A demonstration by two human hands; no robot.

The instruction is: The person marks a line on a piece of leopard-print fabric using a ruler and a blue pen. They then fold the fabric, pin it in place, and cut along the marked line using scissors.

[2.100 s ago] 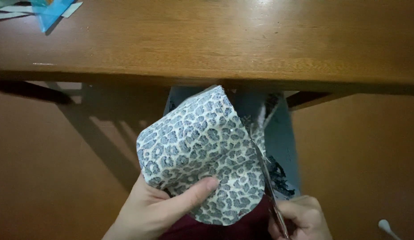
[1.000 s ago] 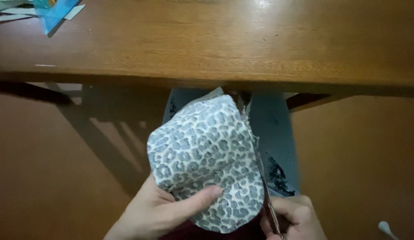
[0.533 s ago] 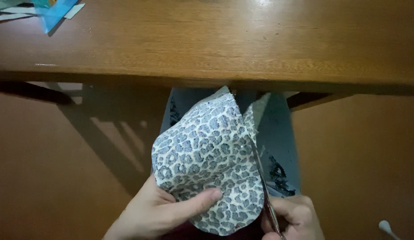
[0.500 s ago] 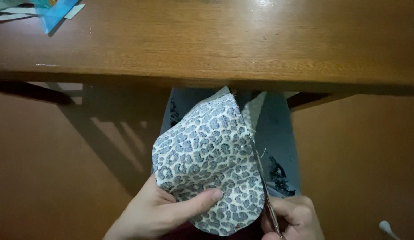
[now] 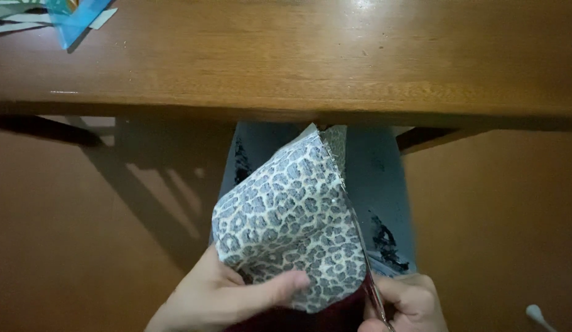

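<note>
A person's left hand [image 5: 221,301] pinches a leopard-print fabric piece [image 5: 292,237] at its six-o'clock edge, while the right hand [image 5: 406,304], clenched on scissors [image 5: 363,261], runs blades toward twelve o'clock along the fabric's three-o'clock edge, below the wooden table [image 5: 286,61].

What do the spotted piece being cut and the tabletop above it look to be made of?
The spotted piece looks like thin woven fabric, matte, with a leopard-style print; it curls softly and frays slightly along its cut edge. The tabletop seems to be wood or wood veneer, with visible grain and a glossy varnish that reflects light.
</note>
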